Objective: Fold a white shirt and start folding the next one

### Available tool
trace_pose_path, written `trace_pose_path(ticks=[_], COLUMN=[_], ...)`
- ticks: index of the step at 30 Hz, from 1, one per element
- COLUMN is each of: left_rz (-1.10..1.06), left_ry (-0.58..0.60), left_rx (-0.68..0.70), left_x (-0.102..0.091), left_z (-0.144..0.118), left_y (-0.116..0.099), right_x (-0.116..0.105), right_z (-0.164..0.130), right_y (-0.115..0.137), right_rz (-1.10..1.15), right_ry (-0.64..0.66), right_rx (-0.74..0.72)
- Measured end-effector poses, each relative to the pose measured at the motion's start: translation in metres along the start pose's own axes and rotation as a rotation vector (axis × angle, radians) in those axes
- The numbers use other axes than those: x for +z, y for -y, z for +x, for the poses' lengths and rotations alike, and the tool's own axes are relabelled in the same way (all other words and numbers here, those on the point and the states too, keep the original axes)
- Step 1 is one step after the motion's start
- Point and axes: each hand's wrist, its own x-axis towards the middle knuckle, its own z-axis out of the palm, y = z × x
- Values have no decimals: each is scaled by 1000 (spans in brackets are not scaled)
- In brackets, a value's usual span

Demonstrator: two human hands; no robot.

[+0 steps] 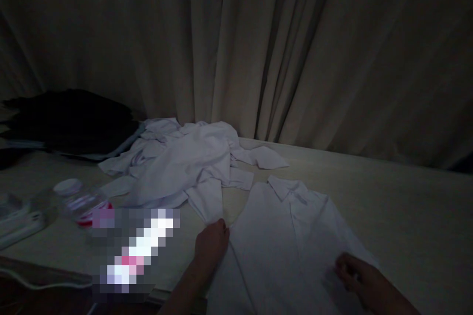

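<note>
A pale curtain [281, 49] hangs in folds behind my worktop [406, 206], which is dim and light-coloured. On it, in front of me, a white collared shirt [281, 241] lies spread flat, collar pointing away from me. Behind it and to the left sits a heap of crumpled white garments [181, 162], and further left a dark pile of clothes [70, 120]. A clear plastic bottle [83, 202] with a red band lies on its side near the left edge. My left hand [211, 243] rests on the shirt's left edge, fingers together and pressed flat on the cloth. My right hand [356, 270] lies on the shirt's right side, fingers curled; whether they pinch the fabric I cannot tell.
</note>
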Motion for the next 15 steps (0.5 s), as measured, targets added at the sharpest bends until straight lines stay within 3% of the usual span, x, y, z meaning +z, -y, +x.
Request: trace_pose_path(ticks=[4, 8, 11, 15], left_rz=[26, 42, 41, 35], left_ry=[-13, -28, -49, -64], left_rx=[9, 44, 81, 106], left_x=[0, 3, 8, 14], left_z=[-3, -4, -3, -2], left_y=[2, 5, 8, 12], right_x=[2, 21, 38, 54], right_z=[107, 190, 227, 251], right_y=[70, 130, 153, 159], right_rz=[233, 46, -39, -106], right_ry=[-136, -251, -236, -169], right_rx=[-225, -315, -362, -411])
